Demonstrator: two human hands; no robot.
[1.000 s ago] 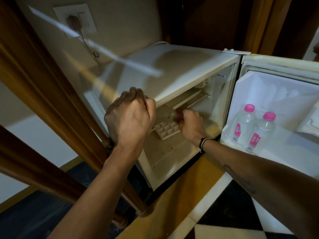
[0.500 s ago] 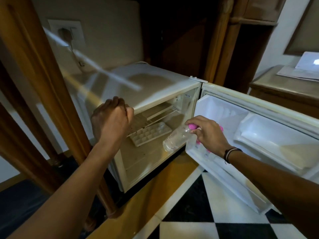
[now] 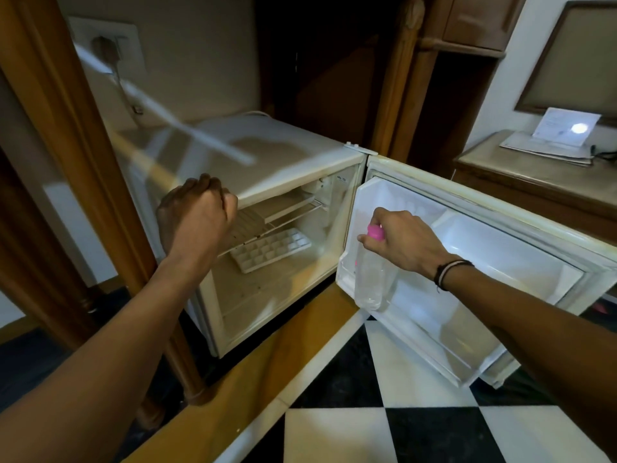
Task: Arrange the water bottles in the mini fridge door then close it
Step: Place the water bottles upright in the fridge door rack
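Observation:
The white mini fridge point(image 3: 277, 155) stands open, its door point(image 3: 494, 248) swung out to the right. My right hand point(image 3: 400, 242) grips a clear water bottle point(image 3: 369, 282) by its pink cap, holding it upright at the left end of the door's lower shelf point(image 3: 434, 332). Whether the bottle's base rests in the shelf I cannot tell. The other bottles are hidden behind my hand and the held bottle. My left hand point(image 3: 197, 218) is a closed fist resting at the front left corner of the fridge top, holding nothing.
A white ice cube tray point(image 3: 270, 250) lies inside the fridge under a wire rack. A wooden frame post point(image 3: 83, 168) stands left of the fridge. A wooden side table point(image 3: 521, 175) with papers is at the back right. The floor has black and white tiles point(image 3: 384, 396).
My right hand took the bottle out of the fridge interior, carried it right to the door, and turned it from slanted to upright over the lower shelf. The left fist stayed on the fridge top.

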